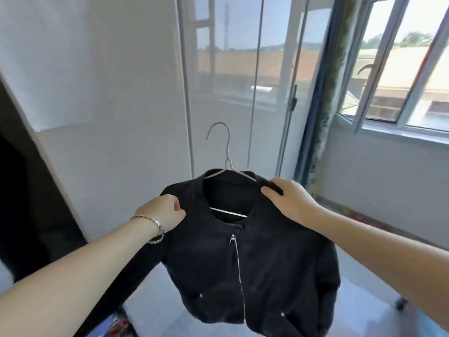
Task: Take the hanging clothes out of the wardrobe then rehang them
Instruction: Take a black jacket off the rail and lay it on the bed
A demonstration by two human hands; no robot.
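Bright window [401, 81] ahead, wardrobe [21, 203] dark on my left. Black jacket [243, 268] is out in mid-air on its wire hanger [220, 142], left hand [162, 212] and right hand [289, 203] each gripping a shoulder. Rehanging next, I reckon: swing left, keep the hanger level.

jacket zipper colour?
Silver, on the black jacket; the zipper runs down its front. Head view, the only one.
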